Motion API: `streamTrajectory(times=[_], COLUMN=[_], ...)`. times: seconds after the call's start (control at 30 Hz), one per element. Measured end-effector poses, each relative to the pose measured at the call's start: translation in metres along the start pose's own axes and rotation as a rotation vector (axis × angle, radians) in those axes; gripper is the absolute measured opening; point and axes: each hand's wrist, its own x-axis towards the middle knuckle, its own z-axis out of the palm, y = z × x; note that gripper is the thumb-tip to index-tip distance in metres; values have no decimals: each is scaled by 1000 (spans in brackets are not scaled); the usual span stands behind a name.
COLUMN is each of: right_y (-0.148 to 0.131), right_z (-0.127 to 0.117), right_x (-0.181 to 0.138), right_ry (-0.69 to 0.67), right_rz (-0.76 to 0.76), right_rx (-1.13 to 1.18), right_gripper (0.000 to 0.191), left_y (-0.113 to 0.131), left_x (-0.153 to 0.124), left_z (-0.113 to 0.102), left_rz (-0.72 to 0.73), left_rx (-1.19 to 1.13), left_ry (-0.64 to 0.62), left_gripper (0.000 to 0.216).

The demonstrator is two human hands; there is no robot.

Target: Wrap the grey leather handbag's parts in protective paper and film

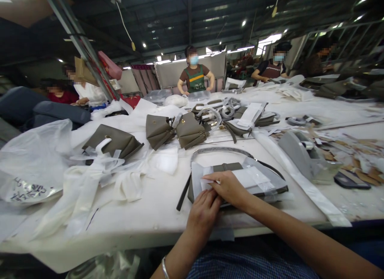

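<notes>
An olive-grey handbag [229,166] lies flat on the white table in front of me, its thin dark strap [222,149] arching over the far side. White wrapping sheet [249,179] covers much of the bag, with clear tape [265,183] on its right part. My right hand [229,187] pinches the sheet near the bag's left end, thumb and forefinger pointing left. Below it, my left hand [205,207] is closed with bent fingers at the sheet's near edge, touching the right hand. What lies under its fingertips is hidden.
A grey tape dispenser [303,155] and a dark phone-like object [351,179] are at right. More olive handbags [192,131] stand behind. White foam strips [87,191] and a clear plastic bag [33,159] lie left. A masked person [196,77] stands across the table.
</notes>
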Motion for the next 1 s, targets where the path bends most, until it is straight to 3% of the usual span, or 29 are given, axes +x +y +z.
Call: streamTrajectory(times=[0.23, 0.43, 0.67, 0.83, 1.0], right_y=[5, -9, -5, 3, 9], right_z=[4, 1, 2, 6, 11], right_x=[-36, -35, -58, -74, -80], right_ry=[27, 91, 115, 231, 257], right_rz=[-150, -110, -191, -178, -453], right_rx=[64, 132, 104, 87, -50], right_gripper=[35, 32, 41, 28, 29], left_y=[1, 2, 0, 0, 2], left_x=[-7, -7, -11, -18, -21], left_z=[2, 0, 1, 4, 5], left_rz=[-36, -57, -45, -127, -202], left_rx=[-8, -19, -39, -70, -95], left_ry=[-16, -13, 55, 96, 164], left_gripper=[26, 30, 29, 28, 31])
